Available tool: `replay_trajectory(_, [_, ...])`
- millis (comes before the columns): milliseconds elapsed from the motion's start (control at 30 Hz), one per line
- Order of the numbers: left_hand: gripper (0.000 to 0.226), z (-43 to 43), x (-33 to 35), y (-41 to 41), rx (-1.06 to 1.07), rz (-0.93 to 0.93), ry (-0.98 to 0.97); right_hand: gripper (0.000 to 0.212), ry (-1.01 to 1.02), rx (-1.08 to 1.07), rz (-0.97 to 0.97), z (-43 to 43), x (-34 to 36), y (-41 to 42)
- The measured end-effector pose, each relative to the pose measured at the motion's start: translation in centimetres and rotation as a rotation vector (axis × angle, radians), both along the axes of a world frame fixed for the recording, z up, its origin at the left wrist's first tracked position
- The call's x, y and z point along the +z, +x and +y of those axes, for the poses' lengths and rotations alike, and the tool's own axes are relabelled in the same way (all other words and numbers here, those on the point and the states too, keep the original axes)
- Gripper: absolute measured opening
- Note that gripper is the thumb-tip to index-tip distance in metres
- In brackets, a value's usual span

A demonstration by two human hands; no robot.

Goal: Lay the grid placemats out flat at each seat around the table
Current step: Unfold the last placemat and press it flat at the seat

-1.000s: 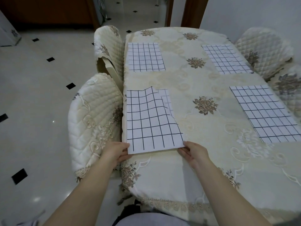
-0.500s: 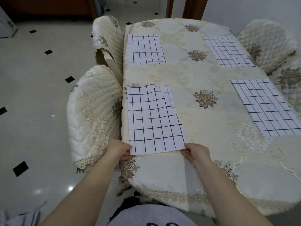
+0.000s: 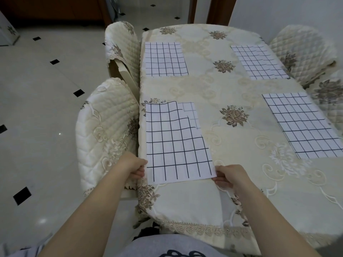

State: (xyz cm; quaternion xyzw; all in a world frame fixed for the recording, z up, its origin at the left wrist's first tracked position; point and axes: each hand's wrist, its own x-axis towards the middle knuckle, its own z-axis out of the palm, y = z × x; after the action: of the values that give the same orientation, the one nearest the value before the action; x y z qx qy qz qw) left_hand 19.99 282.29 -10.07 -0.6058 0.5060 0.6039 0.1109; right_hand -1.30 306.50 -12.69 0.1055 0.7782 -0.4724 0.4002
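On a cream floral tablecloth [image 3: 232,89] with 3 mats already flat, your left hand [image 3: 132,166] and right hand [image 3: 229,176] pinch the near corners of the 4th mat [image 3: 176,145], folded at its far corner; next, flatten that corner.

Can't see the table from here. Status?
Left hand and right hand pinch near mat corners. Far corner folded over. Three mats flat. Nothing in the way.
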Motion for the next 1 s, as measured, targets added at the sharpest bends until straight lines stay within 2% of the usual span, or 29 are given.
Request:
replay_trajectory(100, [0.02, -1.1, 0.4, -1.1, 0.044, 0.038, -0.208, 0.017, 0.005, 0.042, 0.048, -0.8, 0.3, -1.4])
replay_trajectory(167, [0.016, -1.8, 0.2, -1.8, 0.099, 0.085, -0.264, 0.018, -0.007, 0.049, 0.087, -1.6, 0.7, -2.1])
replay_trajectory(300, [0.014, -3.2, -0.5, -3.1, 0.212, 0.15, -0.268, 0.014, -0.078, 0.025, 0.203, -4.0, 1.2, -3.8])
replay_trajectory(500, [0.018, -5.4, -0.9, -5.8, 0.341, 0.177, -0.248, 0.015, -0.132, 0.112, 0.235, -9.6, 1.9, -5.9])
replay_trajectory(733, [0.022, -8.1, -1.0, -9.2, 0.353, 0.149, -0.278, 0.006, 0.011, 0.375, 0.411, -16.5, 2.0, -9.2])
replay_trajectory(767, [0.021, -8.6, -1.1, -9.5, 0.349, 0.143, -0.29, 0.009, 0.043, 0.432, 0.433, -17.4, 2.0, -9.6])
replay_trajectory(900, [0.01, -9.3, -0.8, -10.4, 0.317, 0.117, -0.512, 0.024, 0.175, 0.585, 0.468, -20.2, 1.7, -10.6])
replay_trajectory(933, [0.013, -9.1, -0.5, -10.8, 0.314, 0.164, -0.528, 0.022, 0.199, 0.612, 0.463, -20.6, 1.6, -10.8])
replay_trajectory(1000, [0.011, -8.2, 0.3, -12.2, 0.279, 0.317, -0.424, 0.014, 0.215, 0.646, 0.443, -21.2, 1.3, -11.0])
